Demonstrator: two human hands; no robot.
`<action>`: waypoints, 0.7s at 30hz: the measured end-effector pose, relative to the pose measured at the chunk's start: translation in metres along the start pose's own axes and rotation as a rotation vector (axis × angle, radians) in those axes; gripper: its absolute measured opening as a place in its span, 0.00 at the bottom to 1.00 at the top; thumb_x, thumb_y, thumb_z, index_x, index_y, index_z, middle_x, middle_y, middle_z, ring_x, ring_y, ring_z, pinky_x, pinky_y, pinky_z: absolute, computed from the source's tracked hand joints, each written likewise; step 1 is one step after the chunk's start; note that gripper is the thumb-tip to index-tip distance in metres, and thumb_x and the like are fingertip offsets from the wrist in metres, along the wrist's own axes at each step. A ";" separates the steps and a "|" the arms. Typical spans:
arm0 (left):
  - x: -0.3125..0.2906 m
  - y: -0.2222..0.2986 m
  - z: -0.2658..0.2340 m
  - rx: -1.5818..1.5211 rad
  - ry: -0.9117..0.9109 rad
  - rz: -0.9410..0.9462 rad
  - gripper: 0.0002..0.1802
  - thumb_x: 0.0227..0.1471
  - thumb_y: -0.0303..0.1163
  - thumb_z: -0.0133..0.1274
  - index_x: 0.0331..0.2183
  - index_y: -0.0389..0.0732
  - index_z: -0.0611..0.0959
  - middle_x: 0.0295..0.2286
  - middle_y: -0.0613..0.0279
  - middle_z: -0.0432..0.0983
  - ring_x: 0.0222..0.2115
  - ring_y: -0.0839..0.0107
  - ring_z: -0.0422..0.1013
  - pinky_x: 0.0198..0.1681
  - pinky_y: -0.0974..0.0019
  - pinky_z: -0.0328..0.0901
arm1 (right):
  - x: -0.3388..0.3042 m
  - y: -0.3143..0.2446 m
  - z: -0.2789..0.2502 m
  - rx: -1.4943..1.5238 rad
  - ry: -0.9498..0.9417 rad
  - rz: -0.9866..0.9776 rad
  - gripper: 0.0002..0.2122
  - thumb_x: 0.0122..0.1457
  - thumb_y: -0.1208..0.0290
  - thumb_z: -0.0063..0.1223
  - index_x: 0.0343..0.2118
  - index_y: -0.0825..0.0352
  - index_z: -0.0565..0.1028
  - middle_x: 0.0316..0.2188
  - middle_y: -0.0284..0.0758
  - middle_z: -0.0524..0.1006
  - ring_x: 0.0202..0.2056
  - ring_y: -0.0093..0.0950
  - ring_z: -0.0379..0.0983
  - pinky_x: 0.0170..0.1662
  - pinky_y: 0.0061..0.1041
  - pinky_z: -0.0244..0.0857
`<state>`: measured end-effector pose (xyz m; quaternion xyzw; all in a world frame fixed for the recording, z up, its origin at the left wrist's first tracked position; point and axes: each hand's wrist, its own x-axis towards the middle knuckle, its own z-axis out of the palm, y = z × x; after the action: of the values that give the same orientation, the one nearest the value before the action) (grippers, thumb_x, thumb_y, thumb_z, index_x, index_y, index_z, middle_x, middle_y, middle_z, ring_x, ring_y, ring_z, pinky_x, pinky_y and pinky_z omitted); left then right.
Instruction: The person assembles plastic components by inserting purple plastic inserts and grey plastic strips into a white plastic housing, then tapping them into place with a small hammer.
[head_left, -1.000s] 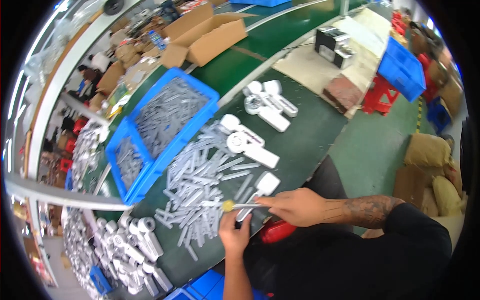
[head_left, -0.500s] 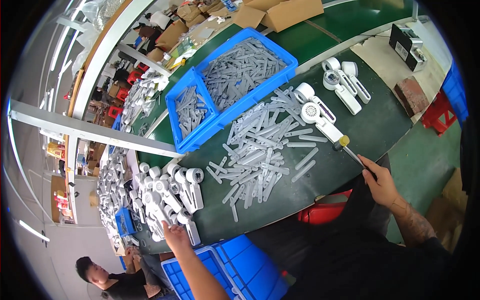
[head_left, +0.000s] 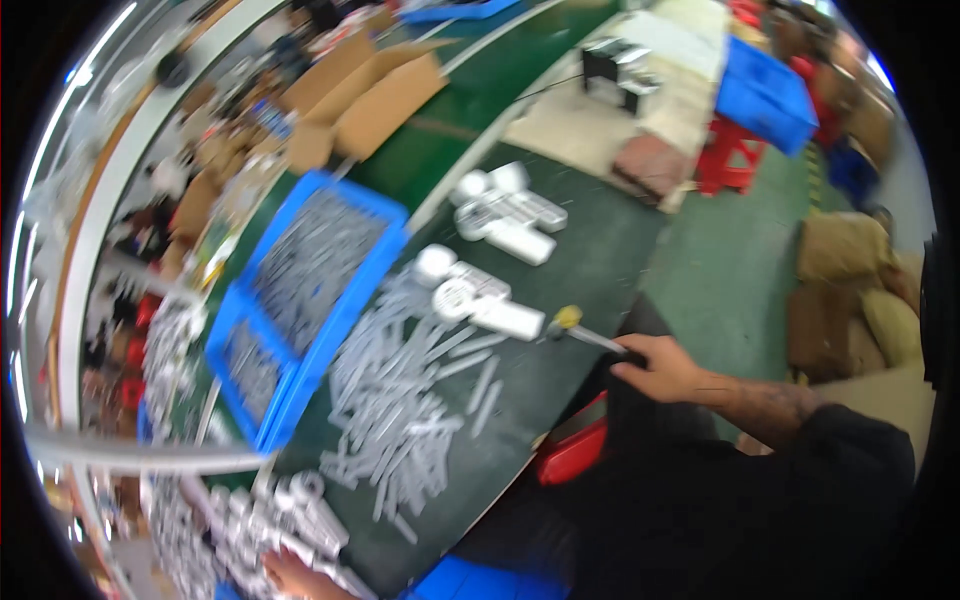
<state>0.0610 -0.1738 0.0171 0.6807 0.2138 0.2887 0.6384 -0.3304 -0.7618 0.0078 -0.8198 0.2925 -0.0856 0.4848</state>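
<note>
My right hand point(head_left: 660, 368) is closed around the dark handle of a small hammer point(head_left: 600, 341) with a metal shaft and a yellow head. The head is beside the end of a white handheld fan point(head_left: 500, 312) lying on the green table. Another white fan point(head_left: 437, 264) lies against it, and more fans point(head_left: 515, 240) lie farther back. At the lower left, my left hand point(head_left: 292, 574) reaches to a pile of white handheld fans point(head_left: 300, 510). Blur hides whether its fingers grip one. Loose translucent strips point(head_left: 400, 420) are heaped in the middle of the table.
A blue divided bin point(head_left: 330, 375) full of grey strips stands left of the heap. Behind are an open cardboard box point(head_left: 390, 105), a dark device point(head_left: 615, 75) and a brick point(head_left: 650, 165). A red stool point(head_left: 575, 445) is under the near edge; another red stool point(head_left: 730, 155) stands right.
The view has swung to the right, shifting the table and its things leftward and blurring the picture. My right hand still holds the hammer; my left hand remains at the fan pile.
</note>
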 end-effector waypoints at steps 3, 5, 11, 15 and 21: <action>-0.104 0.059 0.033 0.413 -0.409 0.173 0.19 0.68 0.43 0.55 0.50 0.37 0.82 0.31 0.61 0.82 0.26 0.74 0.74 0.30 0.69 0.70 | 0.012 -0.005 0.006 -0.024 -0.043 -0.003 0.18 0.64 0.66 0.63 0.54 0.69 0.78 0.39 0.45 0.84 0.40 0.38 0.83 0.45 0.34 0.75; -0.142 0.018 0.071 0.272 -0.767 0.328 0.06 0.64 0.29 0.53 0.42 0.41 0.83 0.25 0.70 0.70 0.18 0.84 0.61 0.20 0.77 0.57 | 0.016 -0.010 0.010 0.022 -0.034 -0.028 0.18 0.64 0.66 0.63 0.54 0.68 0.78 0.38 0.45 0.83 0.38 0.40 0.82 0.44 0.34 0.75; -0.362 0.057 0.203 0.363 -1.357 -0.214 0.17 0.62 0.36 0.66 0.46 0.35 0.82 0.26 0.60 0.78 0.17 0.79 0.68 0.19 0.70 0.61 | 0.012 -0.018 -0.001 0.065 -0.041 -0.014 0.18 0.64 0.65 0.63 0.54 0.67 0.78 0.36 0.44 0.83 0.35 0.38 0.82 0.41 0.34 0.75; -0.394 0.050 0.262 0.325 -1.268 -0.420 0.21 0.62 0.39 0.65 0.47 0.35 0.79 0.21 0.66 0.70 0.13 0.79 0.62 0.14 0.71 0.52 | 0.004 -0.003 -0.013 0.057 0.020 -0.070 0.16 0.64 0.65 0.62 0.52 0.65 0.79 0.30 0.44 0.82 0.28 0.39 0.81 0.35 0.35 0.73; -0.394 0.036 0.290 0.274 -1.098 -0.703 0.16 0.61 0.39 0.67 0.30 0.43 0.77 0.21 0.72 0.63 0.15 0.80 0.55 0.16 0.72 0.48 | -0.004 0.014 -0.023 0.047 0.079 0.004 0.15 0.63 0.66 0.63 0.51 0.64 0.80 0.31 0.44 0.83 0.31 0.41 0.82 0.37 0.35 0.74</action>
<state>-0.0414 -0.6533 0.0000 0.6937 0.1018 -0.3551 0.6184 -0.3489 -0.7814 0.0085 -0.8037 0.3109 -0.1239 0.4920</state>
